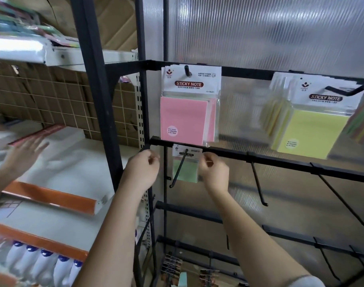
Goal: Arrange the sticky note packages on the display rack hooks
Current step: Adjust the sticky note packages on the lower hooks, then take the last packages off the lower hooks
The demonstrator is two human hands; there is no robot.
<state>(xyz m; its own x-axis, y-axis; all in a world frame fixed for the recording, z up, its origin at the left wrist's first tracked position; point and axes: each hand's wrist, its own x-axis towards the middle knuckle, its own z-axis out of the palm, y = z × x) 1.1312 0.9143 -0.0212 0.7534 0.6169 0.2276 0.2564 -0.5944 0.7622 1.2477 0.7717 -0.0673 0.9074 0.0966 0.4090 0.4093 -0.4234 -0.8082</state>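
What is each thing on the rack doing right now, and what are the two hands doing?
Green sticky note package: hanging on a hook of the second bar.
Pink sticky note packages: hanging on a top hook.
Yellow sticky note packages: hanging on a top hook.
Next hook: bare.
Left hand: curled, beside the green package.
Right hand: curled, beside it.

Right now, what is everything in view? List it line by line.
Pink sticky note packages: several, pink, top-left hook.
Yellow sticky note packages: several, yellow, top-right hook.
Small green sticky note package: one, green, middle-rail hook.
Black metal display rack: one, black, centre and right.
Bare black hooks: several, black, middle and lower rails.
White bottles with blue caps: several, bottom left.
Another person's hand: blurred, left shelf.
Left hand: beside green package.
Right hand: beside green package.
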